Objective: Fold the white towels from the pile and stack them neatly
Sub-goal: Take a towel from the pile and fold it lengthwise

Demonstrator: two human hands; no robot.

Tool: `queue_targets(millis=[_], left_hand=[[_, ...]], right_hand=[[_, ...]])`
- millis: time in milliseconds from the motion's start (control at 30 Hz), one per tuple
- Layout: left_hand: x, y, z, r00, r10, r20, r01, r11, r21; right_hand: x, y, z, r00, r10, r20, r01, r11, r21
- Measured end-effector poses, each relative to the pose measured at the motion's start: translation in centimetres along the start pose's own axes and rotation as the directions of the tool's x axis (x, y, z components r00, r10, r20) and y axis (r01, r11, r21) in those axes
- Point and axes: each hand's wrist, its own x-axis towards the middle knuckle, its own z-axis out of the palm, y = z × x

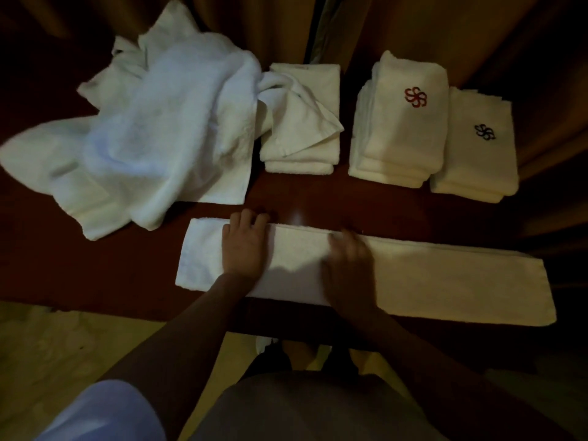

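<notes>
Head view: long folded towel (413, 275) under both flat, unclenched hands, left (245, 246) and right (350, 259).

I find no readable text, numbers or brand names in my head view. Two embroidered emblems are the only marks. A red pinwheel-style emblem (415, 97) of interlocking curls sits on the top face of the taller folded towel stack (397, 144), at 1 o'clock from centre. A dark emblem (485, 132) of the same pinwheel form, blue or black, sits on the top face of the lower folded towel stack (477, 167) just beside it, at 2 o'clock. I cannot resolve either emblem into letters.
</notes>
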Motion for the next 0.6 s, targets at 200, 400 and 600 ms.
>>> queue_targets(millis=[200,400,600], left_hand=[[-0.3,-2.2,-0.8,1.000,0.003,-0.020,-0.002,1.000,0.023],[-1.1,-7.7,-2.6,0.964,-0.236,-0.121,0.250,0.961,0.118],[-0.9,-9.9,-2.9,0.951,-0.284,-0.124,0.294,0.953,0.077]], right_hand=[[-0.5,-4.9,2.9,0.991,-0.060,0.119,0.072,0.993,-0.096],[-0.7,-4.3,2.4,0.987,-0.075,0.144,0.092,0.989,-0.119],[-0.7,-4.4,2.3,0.990,-0.077,0.119,0.092,0.987,-0.132]])
